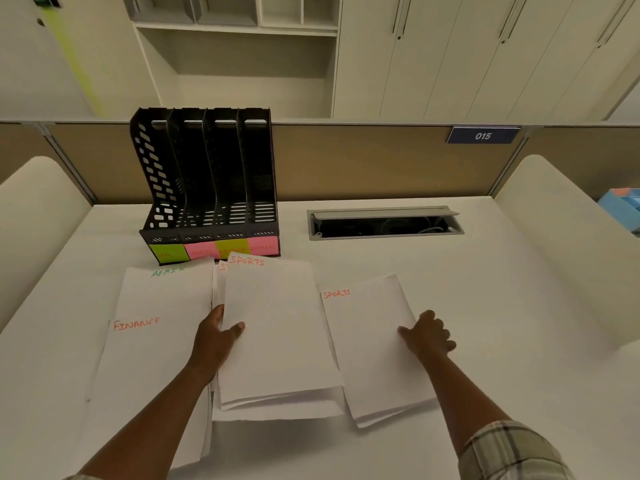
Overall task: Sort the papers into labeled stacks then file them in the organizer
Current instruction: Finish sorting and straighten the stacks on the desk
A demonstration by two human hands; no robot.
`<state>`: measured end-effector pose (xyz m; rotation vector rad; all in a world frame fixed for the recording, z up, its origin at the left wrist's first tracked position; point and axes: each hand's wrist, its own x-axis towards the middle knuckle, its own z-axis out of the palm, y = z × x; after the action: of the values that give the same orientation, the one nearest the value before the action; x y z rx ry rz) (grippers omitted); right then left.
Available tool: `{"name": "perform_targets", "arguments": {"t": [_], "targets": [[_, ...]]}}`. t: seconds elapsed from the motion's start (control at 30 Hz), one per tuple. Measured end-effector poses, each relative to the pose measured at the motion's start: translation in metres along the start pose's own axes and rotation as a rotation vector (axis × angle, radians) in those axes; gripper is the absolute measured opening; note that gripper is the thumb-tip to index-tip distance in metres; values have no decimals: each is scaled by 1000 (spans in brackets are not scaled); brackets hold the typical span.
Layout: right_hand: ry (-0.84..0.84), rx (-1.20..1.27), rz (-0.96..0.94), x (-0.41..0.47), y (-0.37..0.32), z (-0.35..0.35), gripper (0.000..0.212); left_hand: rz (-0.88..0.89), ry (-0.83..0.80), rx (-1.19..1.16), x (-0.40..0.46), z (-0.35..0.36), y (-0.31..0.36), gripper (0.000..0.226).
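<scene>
A black four-slot organizer (pixel 207 181) stands at the back left of the desk, with coloured labels along its front. Before it lie white papers. A sheet marked FINANCE (pixel 145 358) covers one marked ADMIN (pixel 166 282) on the left. In the middle, a sheet marked SPORTS (pixel 277 327) tops a pile. My left hand (pixel 218 337) pinches that top sheet's left edge, thumb on top. To the right lies another stack marked SPORTS (pixel 370 348). My right hand (pixel 427 336) rests on its right edge, fingers curled over it.
An open cable hatch (pixel 384 223) is set into the desk at the back right. A tan partition (pixel 363 161) with a 015 plate (pixel 483 135) closes the far edge. Padded dividers flank both sides. A blue box (pixel 621 206) sits beyond the right divider.
</scene>
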<state>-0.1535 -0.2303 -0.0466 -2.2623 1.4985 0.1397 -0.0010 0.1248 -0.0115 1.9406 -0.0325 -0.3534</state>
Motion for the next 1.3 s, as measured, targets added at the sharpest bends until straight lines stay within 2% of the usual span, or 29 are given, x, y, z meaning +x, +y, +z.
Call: {"name": "perform_targets", "arguments": {"t": [0.2,0.4,0.53,0.63,0.73,0.8,0.83,0.9,0.93,1.0,1.17,1.3], "targets": [[27,296,-1,11,17,-6,13,-36,29,-13,4,0,-8,42],[108,484,3,15,27,-31,14,-3,37,4,-3,3,-5,38],[144,536,-22,20,27,-50,26,12,23,4,-5,3,-4,41],[160,610,-41,24,26,-60,29,65,20,-19,-8,3,-1,59],[97,772,-66,17,17,-67,26,176,-15,2,-11,0,0,82],[50,819,-85,12,9,-69,26,207,-51,26,-12,0,0,86],[24,828,-101,8,2,-69,25,221,-67,40,-12,-3,0,81],[-21,839,-124,0,-11,-68,22,245,-99,76,-11,-2,-1,55],[-48,828,-139,-5,-20,-65,22,234,-104,86,-11,-4,-1,42],[-99,775,-175,-15,-33,-57,24,185,-106,76,-12,-3,0,29],[-157,599,-258,-47,-70,-35,27,137,-147,22,-14,-7,2,18],[-163,457,-294,-77,-90,-11,37,53,-154,-108,-17,-4,8,33]]}}
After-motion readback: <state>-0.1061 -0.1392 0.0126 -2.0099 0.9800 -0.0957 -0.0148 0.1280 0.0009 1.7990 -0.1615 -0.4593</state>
